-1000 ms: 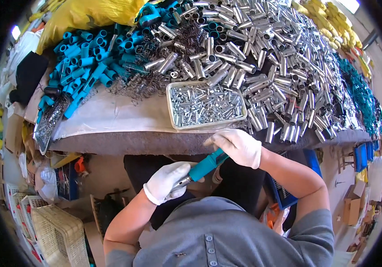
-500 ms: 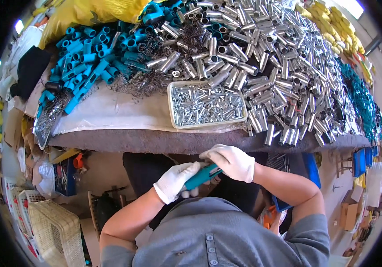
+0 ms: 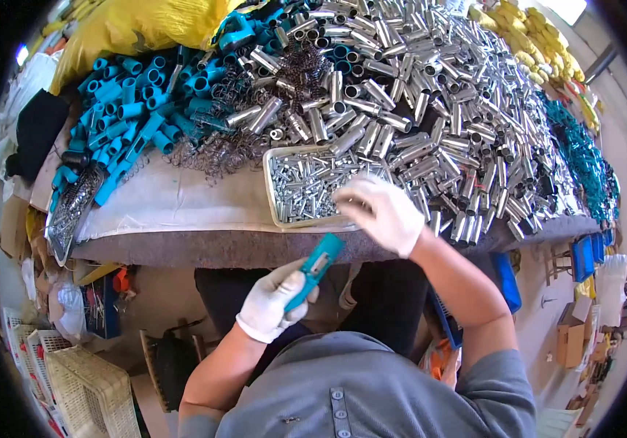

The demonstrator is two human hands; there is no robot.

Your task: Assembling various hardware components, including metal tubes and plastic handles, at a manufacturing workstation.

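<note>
So the left hand [image 3: 270, 303], in a white glove, has its fingers wrapped snugly around the lower part of a teal plastic sleeve [image 3: 319, 264], thumb laid across the near side. The sleeve sits above the person's lap, just in front of the table edge, tilted so its free end points up and a bit to the right. There's a slot in its side with something metallic showing in it.

The right hand [image 3: 386, 213], same kind of white glove, is over the front right part of a white plastic tray [image 3: 269, 187] full of small metal pins [image 3: 300, 182]. Its fingers are bent, with only a narrow gap between thumb and forefinger. Honestly can't tell if there's anything pinched in there, or whether the fingertips are touching the pins or just above them.

The tray sits near the front edge of the table, on a pale sheet [image 3: 171, 204]. Right behind it and off to the right is a massive heap of shiny metal tubes [image 3: 441, 109]. On the left you've got a pile of more teal sleeves [image 3: 120, 113], with a tangle of thin coil springs [image 3: 208, 150] between that and the tray. A big yellow bag [image 3: 145, 33] slumps at the back, and down on the floor to the left is a cream plastic basket [image 3: 87, 365].
</note>
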